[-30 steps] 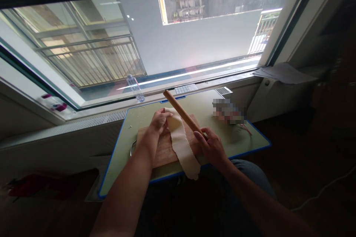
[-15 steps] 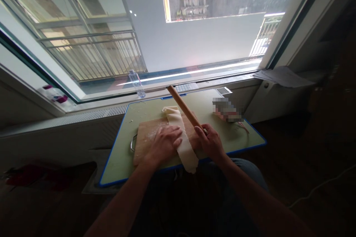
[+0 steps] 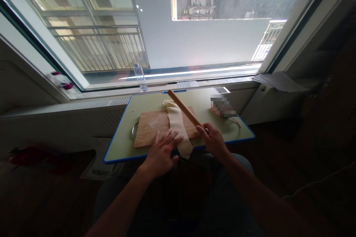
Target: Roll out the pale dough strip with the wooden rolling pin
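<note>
A long strip of rolled dough (image 3: 176, 118) lies across a wooden cutting board (image 3: 150, 127), its near end hanging past the table's front edge. My left hand (image 3: 163, 152) is at the board's near edge, fingers spread, with its fingertips touching the dough's left side. In my right hand (image 3: 213, 139), the fingers are wrapped round the near end of a wooden rolling pin (image 3: 185, 109). The pin slants up and to the left, its far end above the dough's far part. White flour dusts the board left of the strip.
The board rests on a green folding table (image 3: 122, 139) with a blue rim. A pixelated item (image 3: 222, 105) lies at the table's right. On the windowsill stand a clear bottle (image 3: 140, 77) and a bottle with purple parts (image 3: 61, 81). Papers (image 3: 280, 81) lie at the right.
My left hand has slid back toward me, off the middle of the dough to the board's near edge, and its fingers have spread. The right hand still holds the rolling pin. The view has shifted slightly.
</note>
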### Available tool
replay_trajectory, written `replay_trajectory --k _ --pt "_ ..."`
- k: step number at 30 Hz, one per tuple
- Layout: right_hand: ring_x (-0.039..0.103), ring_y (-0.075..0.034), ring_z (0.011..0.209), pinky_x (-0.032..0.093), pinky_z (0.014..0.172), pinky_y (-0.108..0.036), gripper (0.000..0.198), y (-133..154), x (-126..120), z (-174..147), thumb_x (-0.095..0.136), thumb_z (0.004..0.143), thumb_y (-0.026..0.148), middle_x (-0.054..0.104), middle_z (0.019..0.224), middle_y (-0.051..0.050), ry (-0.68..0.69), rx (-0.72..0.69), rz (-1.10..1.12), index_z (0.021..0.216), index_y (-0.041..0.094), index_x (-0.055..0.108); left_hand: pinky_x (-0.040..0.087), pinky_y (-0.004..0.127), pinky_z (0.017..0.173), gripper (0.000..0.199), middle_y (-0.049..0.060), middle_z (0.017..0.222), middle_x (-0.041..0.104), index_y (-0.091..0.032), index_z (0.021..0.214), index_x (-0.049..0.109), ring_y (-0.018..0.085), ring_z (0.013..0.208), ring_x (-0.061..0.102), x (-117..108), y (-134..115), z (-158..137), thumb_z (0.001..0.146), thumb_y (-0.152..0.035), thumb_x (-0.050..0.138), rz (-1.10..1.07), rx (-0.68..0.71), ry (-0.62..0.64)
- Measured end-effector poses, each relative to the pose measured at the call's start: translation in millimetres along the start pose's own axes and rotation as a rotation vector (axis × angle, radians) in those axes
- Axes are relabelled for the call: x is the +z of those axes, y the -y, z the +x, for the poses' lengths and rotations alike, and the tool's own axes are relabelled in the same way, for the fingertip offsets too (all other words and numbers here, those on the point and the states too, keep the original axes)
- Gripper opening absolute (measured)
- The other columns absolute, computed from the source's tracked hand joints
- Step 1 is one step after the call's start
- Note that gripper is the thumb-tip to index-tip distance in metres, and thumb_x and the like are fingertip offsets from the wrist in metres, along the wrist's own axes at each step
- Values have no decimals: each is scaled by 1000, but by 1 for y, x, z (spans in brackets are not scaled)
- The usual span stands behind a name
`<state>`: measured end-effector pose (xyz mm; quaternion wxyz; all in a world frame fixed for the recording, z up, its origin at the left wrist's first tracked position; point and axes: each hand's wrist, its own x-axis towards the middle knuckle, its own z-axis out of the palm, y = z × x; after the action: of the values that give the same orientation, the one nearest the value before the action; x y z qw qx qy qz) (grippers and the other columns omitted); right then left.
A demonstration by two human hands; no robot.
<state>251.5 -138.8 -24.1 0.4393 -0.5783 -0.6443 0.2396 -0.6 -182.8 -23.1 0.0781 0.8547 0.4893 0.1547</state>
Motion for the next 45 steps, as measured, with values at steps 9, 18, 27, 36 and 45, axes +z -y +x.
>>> replay_trajectory --k 9,18,27,36,45 --pt "62 -22 73 45 69 -32 51 -3 -7 -17 54 96 72 68 73 -2 18 -3 1 87 23 68 27 64 129 48 5 155 64 -37 149 64 31 147 51 5 -3 11 102 -32 58 -43 55 -123" --pt "62 -22 72 45 69 -31 49 -3 -6 -14 56 96 70 66 71 -1 9 35 -3 88 23 69 42 49 110 30 6 122 79 -32 120 82 28 122 64 -16 23 36 99 -26 60 17 108 -235" --pt "62 -23 74 46 70 -31 48 -5 -3 -12 56 96 69 65 70 -1 9 30 -31 90 23 70 51 43 101 35 10 97 81 -26 119 84 27 96 71 -22 61 58 95 -24 58 -83 -122 -339" --pt "62 -23 74 46 72 -32 48 -7 -4 -15 57 95 69 65 72 -2 2 38 -36 92 23 70 50 43 111 32 6 119 82 -29 115 84 27 117 71 -5 46 47 96 -23 59 -259 -141 -433" --pt "62 -23 73 45 72 -32 50 -6 -4 -15 56 95 70 65 72 -2 9 39 -36 92 22 71 21 67 130 42 6 146 71 -32 130 78 33 149 53 -13 38 35 102 -24 47 -119 -235 -180"
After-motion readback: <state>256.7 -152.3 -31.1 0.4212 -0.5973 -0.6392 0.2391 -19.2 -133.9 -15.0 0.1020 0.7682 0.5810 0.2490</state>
